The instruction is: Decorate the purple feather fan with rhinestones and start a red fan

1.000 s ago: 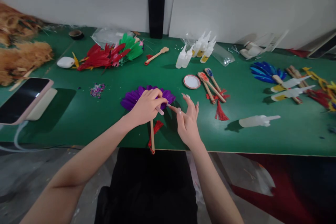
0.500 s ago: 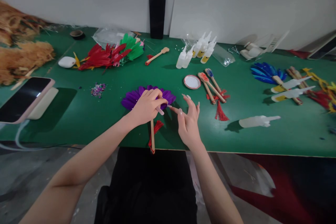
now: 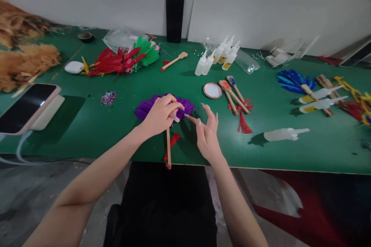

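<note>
My left hand (image 3: pixel 161 114) rests over the middle of a purple feather fan (image 3: pixel 145 108), its fingers bent together in a pinch. A small pale strip (image 3: pixel 174 117) sticks out below those fingers; its kind I cannot make out. My right hand (image 3: pixel 208 135) is open at the fan's right side, index finger stretched to the lower right feathers and the other fingers spread. From beneath the left hand the fan's wooden handle (image 3: pixel 168 148) runs toward the table's front edge, with a red tassel (image 3: pixel 175 139) beside it. The fan's centre is hidden by my left hand.
A white-filled lid (image 3: pixel 212 90) and wooden-handled pieces (image 3: pixel 234 98) with red tassels lie to the right. Glue bottles (image 3: pixel 228 60) stand behind; another bottle (image 3: pixel 279 134) lies nearer. Coloured chips (image 3: pixel 109 98), red feathers (image 3: pixel 111 63) and a phone (image 3: pixel 29 106) are on the left.
My left hand has shifted slightly up and left over the fan, and the pale strip has moved with it. My right hand has hardly moved.
</note>
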`<state>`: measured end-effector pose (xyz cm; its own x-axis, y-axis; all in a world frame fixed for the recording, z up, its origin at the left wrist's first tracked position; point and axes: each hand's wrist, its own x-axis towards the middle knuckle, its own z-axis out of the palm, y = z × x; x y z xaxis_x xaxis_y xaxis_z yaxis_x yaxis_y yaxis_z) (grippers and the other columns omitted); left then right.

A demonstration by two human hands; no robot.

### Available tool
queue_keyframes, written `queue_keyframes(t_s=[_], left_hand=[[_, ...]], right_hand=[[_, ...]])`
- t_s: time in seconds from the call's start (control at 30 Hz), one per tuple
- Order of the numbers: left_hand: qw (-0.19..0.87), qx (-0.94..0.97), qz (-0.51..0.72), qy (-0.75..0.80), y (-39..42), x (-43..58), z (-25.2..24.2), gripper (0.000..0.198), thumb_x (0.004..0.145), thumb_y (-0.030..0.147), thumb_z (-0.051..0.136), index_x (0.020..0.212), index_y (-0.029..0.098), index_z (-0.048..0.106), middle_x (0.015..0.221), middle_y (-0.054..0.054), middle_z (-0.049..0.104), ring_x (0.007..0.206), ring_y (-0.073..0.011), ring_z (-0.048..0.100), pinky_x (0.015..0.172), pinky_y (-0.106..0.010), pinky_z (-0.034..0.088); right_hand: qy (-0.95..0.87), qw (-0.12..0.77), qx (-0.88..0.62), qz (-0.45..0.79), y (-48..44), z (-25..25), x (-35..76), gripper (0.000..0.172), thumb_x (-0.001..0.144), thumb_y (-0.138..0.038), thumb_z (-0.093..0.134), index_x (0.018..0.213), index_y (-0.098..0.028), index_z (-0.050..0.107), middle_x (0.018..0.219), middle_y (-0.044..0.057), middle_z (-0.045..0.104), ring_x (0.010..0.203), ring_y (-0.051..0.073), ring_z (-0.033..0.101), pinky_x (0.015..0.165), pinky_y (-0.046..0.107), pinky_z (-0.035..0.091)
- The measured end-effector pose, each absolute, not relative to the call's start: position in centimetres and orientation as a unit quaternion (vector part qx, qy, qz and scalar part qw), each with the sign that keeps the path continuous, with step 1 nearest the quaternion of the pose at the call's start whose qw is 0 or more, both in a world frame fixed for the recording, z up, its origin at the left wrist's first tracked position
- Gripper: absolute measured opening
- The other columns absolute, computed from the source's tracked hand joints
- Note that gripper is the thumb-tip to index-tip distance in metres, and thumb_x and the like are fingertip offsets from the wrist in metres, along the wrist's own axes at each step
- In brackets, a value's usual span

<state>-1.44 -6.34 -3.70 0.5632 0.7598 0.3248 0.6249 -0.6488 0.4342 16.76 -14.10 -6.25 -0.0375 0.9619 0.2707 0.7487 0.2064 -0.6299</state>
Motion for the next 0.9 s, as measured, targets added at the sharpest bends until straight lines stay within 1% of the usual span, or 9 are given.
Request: queue_keyframes(t_s=[0.1, 0.17, 0.27, 0.37, 0.47, 0.57, 0.8, 0.9], left_hand=[[0.150, 0.881, 0.236, 0.382, -6.27, -1.55, -3.76, 0.025, 0.088, 0.012, 0.046, 0.104, 0.018, 0.064, 0.102, -0.007, 0.060, 0.092, -0.0198, 0.054, 0.077, -0.035, 0.040], [0.165, 0.880, 0.233, 0.380, -6.33, -1.58, -3.67, 0.027, 0.087, 0.012, 0.046, 0.110, 0.019, 0.060, 0.106, -0.006, 0.064, 0.093, -0.0197, 0.055, 0.080, -0.035, 0.040], [0.182, 0.876, 0.241, 0.377, -6.53, -1.57, -3.34, 0.034, 0.085, 0.008, 0.046, 0.116, 0.019, 0.053, 0.103, -0.004, 0.069, 0.091, -0.0188, 0.056, 0.083, -0.035, 0.039], [0.185, 0.882, 0.244, 0.360, -6.71, -1.51, -3.18, 0.043, 0.079, 0.003, 0.046, 0.119, 0.018, 0.048, 0.104, -0.003, 0.070, 0.094, -0.0198, 0.055, 0.085, -0.035, 0.039], [0.185, 0.889, 0.232, 0.347, -6.79, -1.46, -3.35, 0.050, 0.073, 0.000, 0.047, 0.120, 0.017, 0.046, 0.107, -0.003, 0.069, 0.097, -0.0210, 0.054, 0.085, -0.035, 0.039], [0.181, 0.893, 0.229, 0.342, -6.79, -1.41, -3.55, 0.053, 0.071, -0.001, 0.046, 0.121, 0.017, 0.046, 0.107, -0.004, 0.069, 0.097, -0.0213, 0.054, 0.084, -0.035, 0.039], [0.179, 0.890, 0.231, 0.349, -6.77, -1.39, -3.60, 0.051, 0.070, -0.001, 0.046, 0.117, 0.017, 0.048, 0.104, -0.003, 0.070, 0.091, -0.0210, 0.054, 0.082, -0.035, 0.039], [0.181, 0.890, 0.231, 0.350, -6.77, -1.40, -3.71, 0.048, 0.068, 0.000, 0.048, 0.113, 0.017, 0.050, 0.104, -0.004, 0.069, 0.090, -0.0206, 0.054, 0.082, -0.035, 0.040]], right_hand=[[-0.700, 0.327, -0.614, 0.163, -14.09, -6.18, 16.72, 0.049, 0.100, -0.038, 0.021, 0.119, -0.028, 0.065, 0.150, 0.006, 0.029, 0.144, 0.028, 0.021, 0.115, 0.062, 0.010], [-0.700, 0.325, -0.615, 0.163, -14.09, -6.16, 16.70, 0.049, 0.100, -0.038, 0.021, 0.119, -0.027, 0.065, 0.150, 0.007, 0.029, 0.144, 0.027, 0.021, 0.115, 0.062, 0.009], [-0.700, 0.326, -0.615, 0.161, -14.10, -6.19, 16.69, 0.049, 0.100, -0.038, 0.021, 0.118, -0.026, 0.066, 0.150, 0.007, 0.030, 0.144, 0.028, 0.021, 0.115, 0.061, 0.008], [-0.700, 0.324, -0.616, 0.157, -14.11, -6.23, 16.70, 0.049, 0.100, -0.037, 0.021, 0.117, -0.026, 0.066, 0.149, 0.008, 0.030, 0.143, 0.028, 0.021, 0.115, 0.062, 0.009], [-0.699, 0.323, -0.618, 0.156, -14.13, -6.22, 16.72, 0.049, 0.100, -0.037, 0.022, 0.117, -0.026, 0.066, 0.150, 0.008, 0.030, 0.143, 0.028, 0.022, 0.115, 0.062, 0.009], [-0.698, 0.323, -0.618, 0.161, -14.16, -6.18, 16.73, 0.049, 0.100, -0.037, 0.021, 0.118, -0.026, 0.066, 0.150, 0.008, 0.029, 0.144, 0.027, 0.021, 0.115, 0.062, 0.008], [-0.698, 0.324, -0.618, 0.161, -14.22, -6.09, 16.70, 0.049, 0.100, -0.037, 0.021, 0.118, -0.025, 0.066, 0.149, 0.008, 0.029, 0.144, 0.026, 0.020, 0.115, 0.061, 0.007], [-0.700, 0.324, -0.617, 0.158, -14.20, -6.10, 16.67, 0.049, 0.100, -0.036, 0.021, 0.119, -0.026, 0.065, 0.149, 0.009, 0.030, 0.144, 0.027, 0.020, 0.115, 0.061, 0.007]])
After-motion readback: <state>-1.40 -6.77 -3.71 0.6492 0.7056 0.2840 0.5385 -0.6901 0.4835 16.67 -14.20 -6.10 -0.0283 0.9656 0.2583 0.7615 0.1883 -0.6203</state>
